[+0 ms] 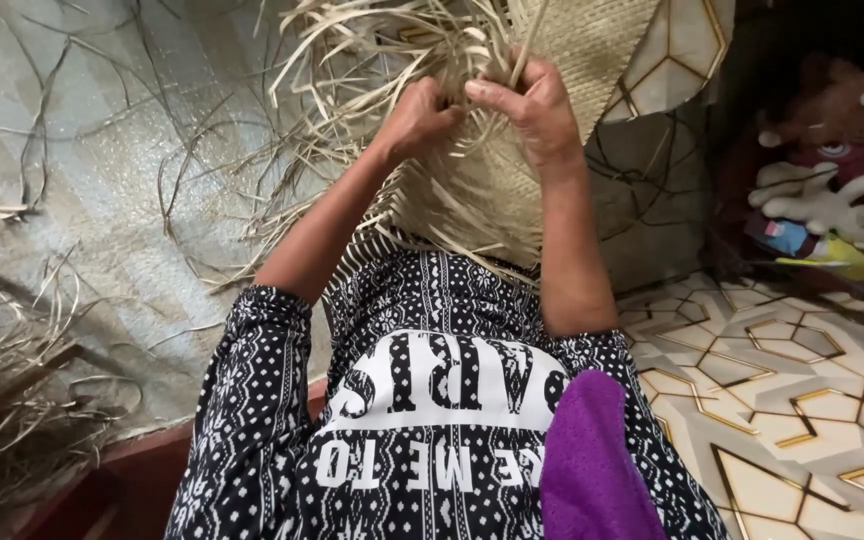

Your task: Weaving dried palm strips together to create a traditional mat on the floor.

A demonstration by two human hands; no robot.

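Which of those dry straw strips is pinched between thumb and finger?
The pale strip rising from the right hand, pinched at its thumb; the other loose strips by the left hand splay free.

The woven mat [472, 190] lies ahead on the lap, loose strips [22, 380] left, stuffed toys [832, 190] right.

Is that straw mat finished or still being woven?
Unfinished: the woven mat ends in loose strips, pinched by both hands.
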